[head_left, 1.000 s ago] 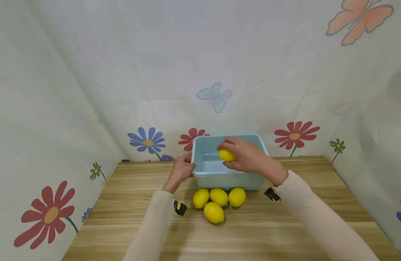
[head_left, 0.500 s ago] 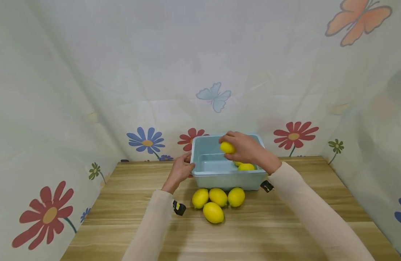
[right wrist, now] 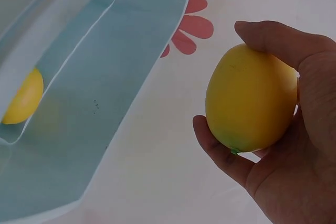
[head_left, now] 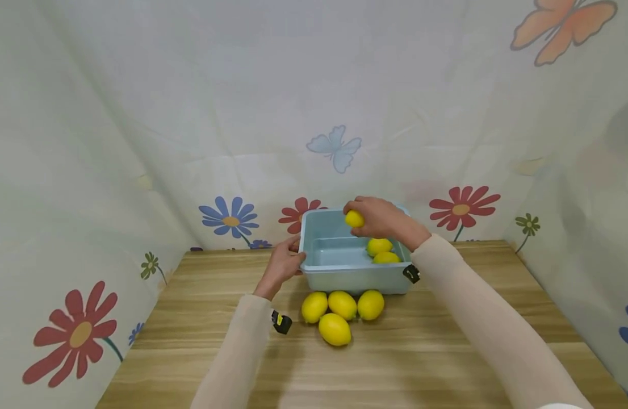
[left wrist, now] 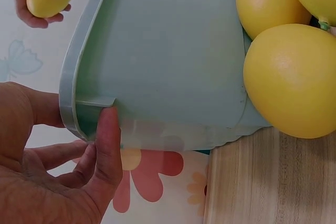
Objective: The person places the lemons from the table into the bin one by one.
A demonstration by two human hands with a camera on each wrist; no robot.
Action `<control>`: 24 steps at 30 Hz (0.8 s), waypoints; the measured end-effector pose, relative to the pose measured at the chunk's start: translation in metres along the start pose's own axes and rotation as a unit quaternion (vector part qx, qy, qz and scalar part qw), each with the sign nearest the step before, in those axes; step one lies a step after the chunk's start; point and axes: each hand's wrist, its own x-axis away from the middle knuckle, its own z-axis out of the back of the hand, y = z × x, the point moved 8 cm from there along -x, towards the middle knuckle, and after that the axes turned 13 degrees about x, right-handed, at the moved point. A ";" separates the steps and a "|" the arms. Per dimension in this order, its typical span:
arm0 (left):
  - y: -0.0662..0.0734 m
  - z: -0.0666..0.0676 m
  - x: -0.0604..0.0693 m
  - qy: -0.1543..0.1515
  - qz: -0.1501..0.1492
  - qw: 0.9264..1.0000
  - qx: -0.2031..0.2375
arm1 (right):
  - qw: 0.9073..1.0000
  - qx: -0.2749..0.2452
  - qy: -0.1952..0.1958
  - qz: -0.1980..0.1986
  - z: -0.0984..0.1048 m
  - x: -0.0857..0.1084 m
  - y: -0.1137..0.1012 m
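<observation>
A light blue plastic bin [head_left: 352,279] stands on the wooden table. My left hand [head_left: 282,264] grips its left rim, thumb and fingers on either side of the edge in the left wrist view. My right hand [head_left: 382,217] holds a lemon [head_left: 354,218] up over the bin's far part; thumb and fingers curl round the fruit [right wrist: 252,98] in the right wrist view. Two lemons, one [head_left: 379,246] behind the other [head_left: 386,258], lie in the bin's right half. Several more lemons [head_left: 335,329] sit close together on the table in front of the bin.
The wooden table [head_left: 447,341] ends at a pale curtain [head_left: 242,142] printed with flowers and butterflies, which also rises at both sides. The bin's back is close to the curtain. A small black device [head_left: 281,322] is at the left wrist, another [head_left: 411,273] at the right.
My right hand has risen and moved away from me with the lemon, out of the bin. Two lemons in the bin, hidden at first behind that hand, now show. The left hand stays put.
</observation>
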 end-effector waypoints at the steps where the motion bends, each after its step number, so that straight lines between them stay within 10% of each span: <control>1: 0.000 0.000 0.000 0.000 -0.001 1.000 0.001 | 1.000 0.000 -0.005 -0.001 0.000 -0.002 0.002; 24: -0.001 -0.001 -0.001 0.000 -0.005 1.000 0.003 | 0.991 0.030 -0.130 -0.027 -0.041 -0.029 0.018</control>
